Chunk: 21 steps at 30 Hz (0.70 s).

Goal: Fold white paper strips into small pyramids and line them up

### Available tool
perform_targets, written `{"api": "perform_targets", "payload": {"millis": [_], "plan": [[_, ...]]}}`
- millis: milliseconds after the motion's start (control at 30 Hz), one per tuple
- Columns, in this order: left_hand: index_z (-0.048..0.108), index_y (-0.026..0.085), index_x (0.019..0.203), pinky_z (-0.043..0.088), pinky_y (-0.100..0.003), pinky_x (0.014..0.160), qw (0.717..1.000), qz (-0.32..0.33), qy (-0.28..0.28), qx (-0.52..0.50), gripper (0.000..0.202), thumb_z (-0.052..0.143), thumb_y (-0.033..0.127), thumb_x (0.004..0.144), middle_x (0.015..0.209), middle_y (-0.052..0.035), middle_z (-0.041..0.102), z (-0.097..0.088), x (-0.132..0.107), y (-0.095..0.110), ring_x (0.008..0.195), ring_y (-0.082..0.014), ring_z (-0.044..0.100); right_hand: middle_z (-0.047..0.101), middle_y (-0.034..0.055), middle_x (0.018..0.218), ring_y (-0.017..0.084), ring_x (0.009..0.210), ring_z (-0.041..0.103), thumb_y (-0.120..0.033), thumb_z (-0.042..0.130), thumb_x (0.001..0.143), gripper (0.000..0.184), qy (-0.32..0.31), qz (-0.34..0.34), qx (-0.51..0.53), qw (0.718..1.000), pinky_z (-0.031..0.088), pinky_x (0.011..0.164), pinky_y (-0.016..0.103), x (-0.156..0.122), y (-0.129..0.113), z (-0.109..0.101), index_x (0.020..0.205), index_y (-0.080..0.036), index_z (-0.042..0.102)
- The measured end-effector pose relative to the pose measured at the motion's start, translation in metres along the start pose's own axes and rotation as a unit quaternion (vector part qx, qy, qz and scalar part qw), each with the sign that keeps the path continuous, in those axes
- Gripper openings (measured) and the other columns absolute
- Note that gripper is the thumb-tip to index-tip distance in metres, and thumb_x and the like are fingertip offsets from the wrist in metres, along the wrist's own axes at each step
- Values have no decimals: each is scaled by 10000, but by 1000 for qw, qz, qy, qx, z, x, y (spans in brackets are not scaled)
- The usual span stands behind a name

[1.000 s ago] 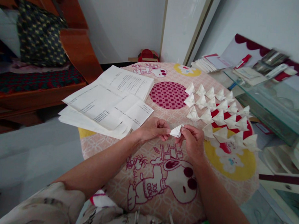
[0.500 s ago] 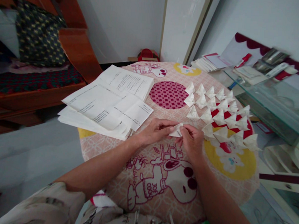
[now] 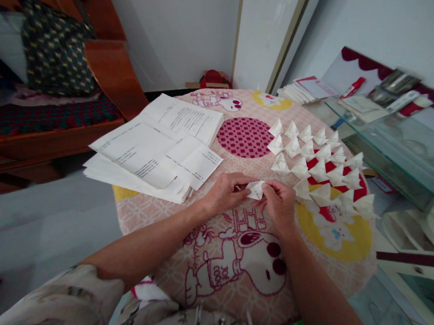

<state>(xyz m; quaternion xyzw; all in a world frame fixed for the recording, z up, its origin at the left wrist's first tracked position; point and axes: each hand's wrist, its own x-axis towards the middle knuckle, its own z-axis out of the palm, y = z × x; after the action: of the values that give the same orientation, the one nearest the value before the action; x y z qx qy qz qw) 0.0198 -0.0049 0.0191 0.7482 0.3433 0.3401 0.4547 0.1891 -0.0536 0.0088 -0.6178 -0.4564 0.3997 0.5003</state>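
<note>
While a small folded paper piece (image 3: 255,189) sits pinched between the fingers of the left hand (image 3: 224,193) and the right hand (image 3: 280,204) just above the table (image 3: 213,230), rows of finished paper triangles (image 3: 320,168) lie to the right. A stack of printed sheets (image 3: 159,147) lies to the left on the cartoon-print cloth (image 3: 233,260), and a glass shelf (image 3: 392,142) stands beside the table.

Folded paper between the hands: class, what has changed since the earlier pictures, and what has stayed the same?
The left hand stretched its fingers forward over the folded paper; the right hand kept pinching it. Nothing was released. The rows of folded pieces and printed sheets stayed put.
</note>
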Motion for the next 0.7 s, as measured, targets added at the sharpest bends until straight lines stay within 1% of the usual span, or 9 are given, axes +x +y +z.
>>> {"api": "perform_targets", "payload": {"millis": [233, 367, 500, 633, 700], "plan": [[743, 266, 1218, 465, -233, 695, 999, 33, -17, 17, 425, 595, 102, 855, 846, -29, 671, 1, -1, -2, 745, -129, 592, 638, 4, 520, 164, 398, 571, -367, 585, 850, 201, 11, -1, -7, 1000, 355, 329, 248, 0, 3, -1, 795, -210, 698], [751, 280, 1199, 487, -254, 750, 997, 63, -19, 31, 436, 583, 76, 852, 868, -34, 676, 3, -2, -2, 776, -138, 607, 603, -12, 477, 164, 384, 565, -361, 594, 850, 188, 18, -3, -5, 1000, 324, 317, 245, -2, 3, -1, 768, -218, 684], [740, 288, 1217, 508, -274, 823, 994, 91, -33, 50, 476, 571, 44, 845, 936, -44, 695, 4, -3, -3, 857, -151, 640, 577, -22, 437, 160, 352, 542, -337, 582, 849, 183, 22, 6, -2, 1000, 297, 310, 245, -3, 1, -1, 741, -218, 669], [716, 270, 1260, 519, -278, 852, 986, 136, -46, 82, 461, 524, 56, 899, 1036, -74, 702, 3, -3, -5, 932, -158, 656, 604, -12, 460, 147, 334, 510, -346, 569, 836, 184, 14, 28, 7, 999, 295, 315, 248, -3, -1, -1, 756, -211, 664], [693, 258, 1292, 529, -274, 840, 980, 159, -48, 113, 452, 500, 74, 928, 1047, -79, 692, 3, -3, -7, 931, -154, 655, 595, -12, 464, 152, 353, 531, -353, 575, 822, 180, 8, 39, 23, 999, 299, 317, 244, -3, -3, 0, 755, -207, 657]]}}
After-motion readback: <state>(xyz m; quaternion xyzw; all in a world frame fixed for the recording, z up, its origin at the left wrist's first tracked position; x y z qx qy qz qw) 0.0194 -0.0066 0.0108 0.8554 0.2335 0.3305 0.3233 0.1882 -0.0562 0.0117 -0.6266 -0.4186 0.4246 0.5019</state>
